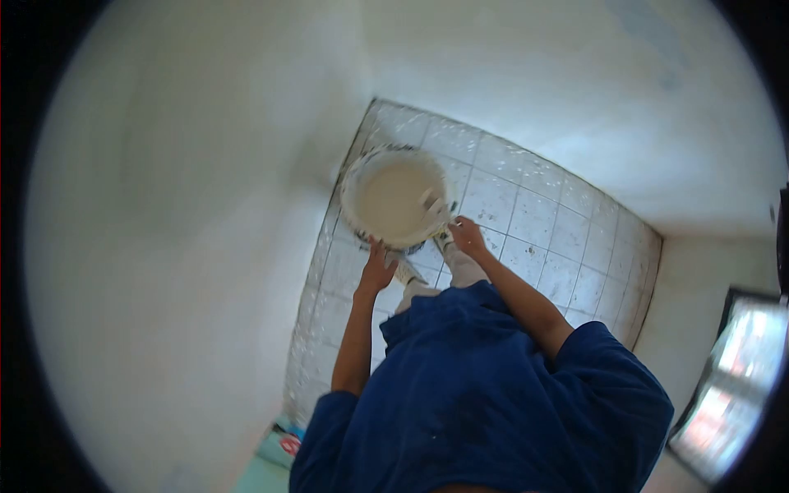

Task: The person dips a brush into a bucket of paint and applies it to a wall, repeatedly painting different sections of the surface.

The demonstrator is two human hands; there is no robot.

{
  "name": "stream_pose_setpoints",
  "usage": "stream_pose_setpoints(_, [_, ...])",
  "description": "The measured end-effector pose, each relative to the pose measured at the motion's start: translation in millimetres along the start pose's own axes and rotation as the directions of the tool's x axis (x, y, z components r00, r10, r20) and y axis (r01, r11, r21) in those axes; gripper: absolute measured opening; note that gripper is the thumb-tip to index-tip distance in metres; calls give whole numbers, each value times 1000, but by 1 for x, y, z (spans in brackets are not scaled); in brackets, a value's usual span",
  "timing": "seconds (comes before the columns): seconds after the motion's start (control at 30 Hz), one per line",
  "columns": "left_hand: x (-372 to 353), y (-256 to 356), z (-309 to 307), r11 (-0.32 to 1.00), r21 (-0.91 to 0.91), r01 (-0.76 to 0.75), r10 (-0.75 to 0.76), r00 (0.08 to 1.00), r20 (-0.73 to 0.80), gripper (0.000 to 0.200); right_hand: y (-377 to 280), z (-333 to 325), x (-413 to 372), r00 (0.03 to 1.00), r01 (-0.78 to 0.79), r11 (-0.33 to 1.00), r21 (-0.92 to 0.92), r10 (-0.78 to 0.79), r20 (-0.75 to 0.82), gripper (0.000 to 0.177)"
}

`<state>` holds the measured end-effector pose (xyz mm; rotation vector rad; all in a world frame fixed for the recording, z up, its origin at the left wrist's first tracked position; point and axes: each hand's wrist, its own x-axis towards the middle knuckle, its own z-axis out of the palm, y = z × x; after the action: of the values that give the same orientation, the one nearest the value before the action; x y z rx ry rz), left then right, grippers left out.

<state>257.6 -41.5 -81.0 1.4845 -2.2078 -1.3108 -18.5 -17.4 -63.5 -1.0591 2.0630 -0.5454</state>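
A wide round tub (pixel 351 215) with a smeared rim stands on the floor in the corner. Cream-coloured liquid (pixel 394 197), like paint or thin plaster, fills much of it. My right hand (pixel 467 237) is closed at the tub's near right side, around the handle of what looks like a flat paintbrush (pixel 430 200). The brush head lies over the liquid just inside the rim; blur hides its details. My left hand (pixel 378 267) is at the near rim, fingers stretched towards it and thumb apart, apparently touching the tub.
Pale walls (pixel 205 205) meet behind the tub. White floor tiles (pixel 526 218) carry splashes and dirt. My feet (pixel 408 269) are close to the tub's near side. A window (pixel 731 370) is at the right, and a light green object (pixel 275 450) sits at the lower left.
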Motion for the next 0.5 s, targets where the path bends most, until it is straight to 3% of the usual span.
stream_pose_setpoints(0.07, [-2,1,-8,1000,-22,-5,5,1000,7,72,3,-1,-1,999,27,995,97,-25,-21,39])
stream_pose_setpoints(0.1, [-1,2,-8,999,-15,-28,27,999,-23,70,10,-2,1,993,117,988,102,-114,-32,37])
stream_pose_setpoints(0.17, [-5,19,-15,1000,-28,9,-10,998,-64,65,-3,-25,-12,984,-131,857,499,51,171,26])
stream_pose_setpoints(0.23, [-5,22,-13,998,50,26,-20,995,-102,60,-32,-66,-37,976,-174,785,595,55,212,23])
stream_pose_setpoints(0.27, [-3,34,-17,996,-40,74,-75,997,-30,58,-29,-73,-40,974,-183,709,681,38,223,23])
stream_pose_setpoints(0.3, [-3,51,-22,984,-122,132,-127,991,48,57,-27,-84,-41,980,-147,709,689,10,200,22])
stream_pose_setpoints(0.33, [-5,67,-24,994,-74,79,-76,996,51,55,-28,-99,-46,979,-179,683,709,56,194,23])
stream_pose_setpoints(0.43, [13,71,-4,994,57,-95,87,987,132,49,-22,-156,-66,998,-69,616,785,39,56,24])
stream_pose_setpoints(0.5, [18,126,0,998,58,-39,27,981,190,48,2,-195,-71,1000,-7,516,856,5,5,23])
